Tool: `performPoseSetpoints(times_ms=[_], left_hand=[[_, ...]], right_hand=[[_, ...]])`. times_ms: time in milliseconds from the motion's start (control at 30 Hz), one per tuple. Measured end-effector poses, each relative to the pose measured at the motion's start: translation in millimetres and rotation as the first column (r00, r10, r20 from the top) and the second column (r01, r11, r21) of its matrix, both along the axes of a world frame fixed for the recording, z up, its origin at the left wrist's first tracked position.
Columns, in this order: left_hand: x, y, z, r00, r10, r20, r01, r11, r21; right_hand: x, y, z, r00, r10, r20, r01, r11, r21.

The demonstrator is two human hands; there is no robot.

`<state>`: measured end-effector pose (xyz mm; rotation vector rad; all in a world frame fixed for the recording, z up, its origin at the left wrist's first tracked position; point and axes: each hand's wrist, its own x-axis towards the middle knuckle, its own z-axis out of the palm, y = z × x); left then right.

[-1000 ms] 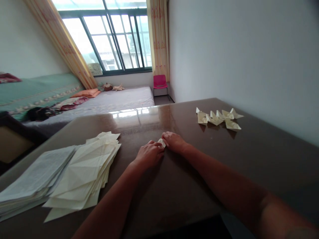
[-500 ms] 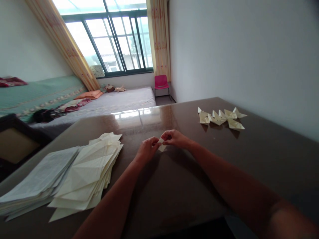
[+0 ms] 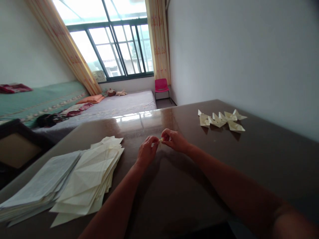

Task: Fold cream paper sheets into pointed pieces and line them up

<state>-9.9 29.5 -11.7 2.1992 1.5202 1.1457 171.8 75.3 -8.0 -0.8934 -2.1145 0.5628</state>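
Between my two hands is a small folded piece of cream paper (image 3: 160,140), mostly covered by fingers. My left hand (image 3: 147,147) pinches its left side with thumb and fingertips. On the other side my right hand (image 3: 175,140) grips it between thumb and curled fingers. Both hands are just above the brown glossy table (image 3: 189,196), near its middle. Farther right stands a cluster of several folded cream paper shapes (image 3: 219,120) with pointed tips.
At left lies a pile of creased cream paper sheets (image 3: 92,169), beside a stack of greyish printed sheets (image 3: 45,179). A dark-framed chair (image 3: 17,146) is at the table's left edge. Beyond are a bed (image 3: 134,99), a pink chair (image 3: 161,85) and a wall (image 3: 239,49) on the right.
The folded paper has been turned: its pointed lower part showed below the fingers before, and now only a small bit shows. The view has tipped slightly upward.
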Motion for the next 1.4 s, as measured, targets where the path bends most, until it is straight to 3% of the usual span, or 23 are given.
performPoseSetpoints(times_ms=[133, 333, 600, 800, 967, 1233, 1400], left_hand=[[-4, 2, 0.9, 0.995, -0.017, -0.103, 0.02, 0.999, 0.029], [-7, 7, -1.5, 0.99, -0.073, -0.123, 0.064, 0.995, -0.072], [-13, 12, -3.8, 0.994, -0.114, 0.007, 0.114, 0.984, -0.136], [-15, 15, -4.1, 0.996, -0.007, 0.091, 0.016, 0.995, -0.096], [-12, 13, -3.9, 0.993, -0.087, 0.086, 0.099, 0.983, -0.153], [-16, 10, 1.4, 0.976, -0.201, 0.083, 0.216, 0.946, -0.243], [-17, 6, 8.6, 0.969, -0.246, 0.036, 0.247, 0.93, -0.274]], right_hand=[[4, -1, 1.3, 0.991, -0.029, 0.131, 0.023, 0.999, 0.049], [7, -2, 5.8, 0.973, -0.004, 0.23, -0.01, 0.998, 0.061], [10, 6, 2.3, 0.985, 0.021, 0.17, -0.018, 1.0, -0.019], [13, 9, 1.2, 0.992, 0.038, 0.121, -0.034, 0.999, -0.033], [8, 4, 0.4, 0.989, 0.068, 0.128, -0.074, 0.997, 0.038], [14, 5, 2.6, 0.978, 0.176, 0.11, -0.165, 0.982, -0.095], [15, 3, 6.6, 0.972, 0.188, 0.143, -0.177, 0.981, -0.084]])
